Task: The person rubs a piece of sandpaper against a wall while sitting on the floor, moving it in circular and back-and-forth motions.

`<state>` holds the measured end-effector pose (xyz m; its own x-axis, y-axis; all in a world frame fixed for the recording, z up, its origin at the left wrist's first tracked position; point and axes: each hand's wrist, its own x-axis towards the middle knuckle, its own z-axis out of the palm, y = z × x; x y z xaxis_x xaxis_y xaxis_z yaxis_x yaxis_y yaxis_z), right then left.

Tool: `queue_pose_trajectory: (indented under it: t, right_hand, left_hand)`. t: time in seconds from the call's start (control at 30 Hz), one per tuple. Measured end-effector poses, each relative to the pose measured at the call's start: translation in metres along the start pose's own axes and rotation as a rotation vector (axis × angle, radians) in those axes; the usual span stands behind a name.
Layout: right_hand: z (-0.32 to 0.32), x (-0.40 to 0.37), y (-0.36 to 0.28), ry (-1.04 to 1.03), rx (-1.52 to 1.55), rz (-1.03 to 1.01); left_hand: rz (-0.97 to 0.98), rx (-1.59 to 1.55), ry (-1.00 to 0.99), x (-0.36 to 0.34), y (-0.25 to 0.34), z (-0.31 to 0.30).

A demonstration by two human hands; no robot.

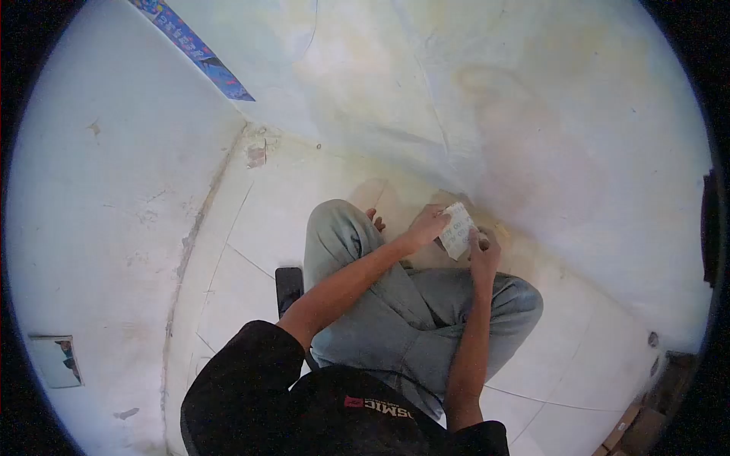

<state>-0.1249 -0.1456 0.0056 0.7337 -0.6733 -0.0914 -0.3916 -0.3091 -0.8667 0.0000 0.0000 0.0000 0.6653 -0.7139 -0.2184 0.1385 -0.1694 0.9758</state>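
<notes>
Presently, the person sits cross-legged on a pale tiled floor (pixel 251 228), and both hands meet above the crossed shins in loose grey trousers (pixel 411 319). The left hand (pixel 426 226) is closed on the upper left edge of a small white rectangular paper item (pixel 458 228) with faint green and blue print. The right hand (pixel 483 258) is pinched on its lower right corner, fingers curled over the edge. Whether the paper item is a card, a folded sheet or a flat packet cannot be told at this size. It is held clear of the floor, tilted, with its printed face toward the camera, just in front of the right knee and close to the stained white wall (pixel 532 114). A flat black phone (pixel 289 287) lies on the floor just beside the left knee, apart from both hands. A blue printed strip (pixel 194 49) is stuck high up at the left, and a small photograph-like print (pixel 55 361) sits well apart at the far left edge. In my judgement, the two-handed hold is sound: grips at opposite edges steady the paper item. Good handling calls for light fingertip pressure at the margins, thumbs off the print, and forearms braced on the knees so that it does not crease or slip.
</notes>
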Motion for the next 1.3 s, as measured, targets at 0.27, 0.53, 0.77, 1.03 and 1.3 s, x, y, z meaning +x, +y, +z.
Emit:
queue_pose_trajectory:
  t: [0.27,0.53,0.77,1.03,1.3]
  right_hand:
    - [-0.006,0.009,0.021,0.080,-0.098,-0.025]
    - [-0.014,-0.003,-0.027,-0.192,0.364,0.026]
    - [-0.006,0.001,-0.022,-0.216,0.515,0.045]
    - [-0.007,-0.006,-0.040,-0.183,0.360,0.002]
    - [-0.006,-0.005,-0.033,-0.173,0.284,0.011]
  left_hand:
    - [0.800,1.157,0.262,-0.036,0.066,0.020]
    - [0.300,0.883,-0.160,-0.036,0.049,0.021]
    - [0.292,0.806,-0.132,-0.030,0.033,0.019]
    - [-0.247,-0.056,1.047,0.008,0.073,-0.021]
    - [0.049,-0.591,1.111,0.057,0.062,-0.015]
